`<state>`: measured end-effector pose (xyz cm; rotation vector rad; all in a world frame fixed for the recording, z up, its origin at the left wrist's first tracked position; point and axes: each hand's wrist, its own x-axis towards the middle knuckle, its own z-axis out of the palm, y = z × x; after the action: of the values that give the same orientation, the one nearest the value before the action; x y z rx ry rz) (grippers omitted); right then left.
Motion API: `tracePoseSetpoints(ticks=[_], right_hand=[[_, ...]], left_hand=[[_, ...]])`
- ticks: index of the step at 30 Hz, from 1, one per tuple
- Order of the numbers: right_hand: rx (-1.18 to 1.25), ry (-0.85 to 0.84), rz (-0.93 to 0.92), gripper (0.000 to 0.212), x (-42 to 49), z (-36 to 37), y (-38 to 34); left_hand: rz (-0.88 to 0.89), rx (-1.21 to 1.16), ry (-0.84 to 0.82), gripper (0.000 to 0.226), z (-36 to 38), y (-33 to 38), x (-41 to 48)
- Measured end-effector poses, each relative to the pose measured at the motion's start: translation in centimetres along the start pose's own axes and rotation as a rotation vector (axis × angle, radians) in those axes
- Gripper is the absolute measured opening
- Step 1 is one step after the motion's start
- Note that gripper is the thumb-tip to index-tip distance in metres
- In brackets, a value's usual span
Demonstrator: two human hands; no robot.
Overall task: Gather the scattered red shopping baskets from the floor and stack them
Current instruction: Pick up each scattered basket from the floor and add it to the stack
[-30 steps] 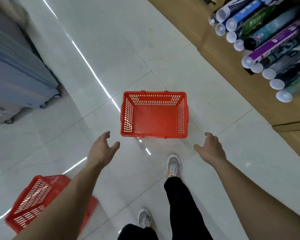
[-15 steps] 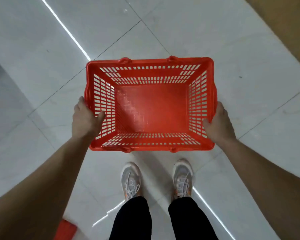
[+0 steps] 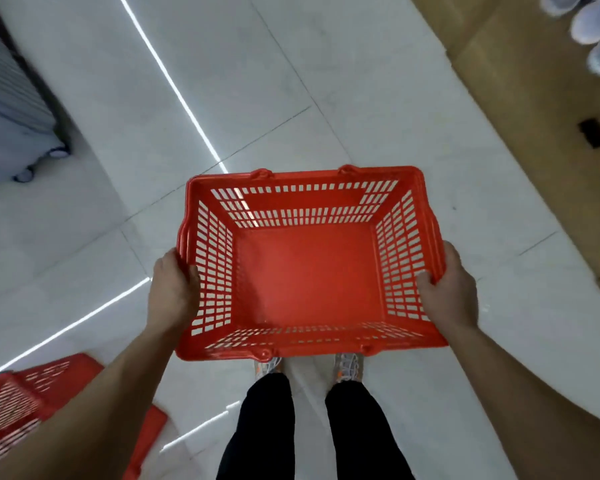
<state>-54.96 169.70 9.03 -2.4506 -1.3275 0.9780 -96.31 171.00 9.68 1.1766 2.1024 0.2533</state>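
A red basket (image 3: 309, 271) is being held upright in front of the body, over the white tiled floor (image 3: 222, 81), with the toes of the shoes (image 3: 349, 367) being covered by its near rim. Its left side is being clasped by the left grip (image 3: 174, 292), the thumb being pressed inside against the mesh wall and the fingers being hidden outside. Its right side is being clasped the same way by the right grip (image 3: 451, 289). A second basket (image 3: 18, 403), blurred, is being partly hidden by the left forearm low on the floor at the left, well apart from the first. A grey suitcase (image 3: 11, 116) is being cut off by the left edge, and brown cardboard (image 3: 534, 98) is being shown at the right
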Motion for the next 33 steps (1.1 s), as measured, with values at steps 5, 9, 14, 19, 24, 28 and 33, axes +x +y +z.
tracePoseSetpoints(ticks=[5,9,14,19,24,28,33], right_hand=[[0.040,-0.003,-0.145,0.041,-6.9,-10.9,-8.7],[0.079,-0.041,-0.352,0.038,-12.8,-18.2,-15.4],[0.047,-0.101,-0.618,0.041,-21.5,-24.8,-22.3],[-0.016,-0.229,-0.862,0.042,-32.0,-25.8,-27.2],[-0.064,-0.348,-1.127,0.040,-44.8,-21.7,-30.0],[-0.123,-0.451,-1.294,0.043,-56.6,-16.9,-29.7],[-0.178,-0.649,-1.466,0.039,-71.3,-10.3,-25.6]], left_hand=[[-0.035,0.010,0.134,0.034,-13.8,4.3,-11.7],[-0.080,-0.046,0.333,0.034,-23.0,5.7,-23.4],[-0.184,-0.186,0.615,0.033,-28.9,4.1,-39.7],[-0.332,-0.264,0.872,0.035,-30.3,-0.5,-55.1],[-0.579,-0.366,1.148,0.037,-28.6,-7.7,-69.2],[-0.724,-0.402,1.305,0.032,-25.9,-13.6,-81.3],[-0.910,-0.460,1.411,0.022,-21.4,-20.7,-95.9]])
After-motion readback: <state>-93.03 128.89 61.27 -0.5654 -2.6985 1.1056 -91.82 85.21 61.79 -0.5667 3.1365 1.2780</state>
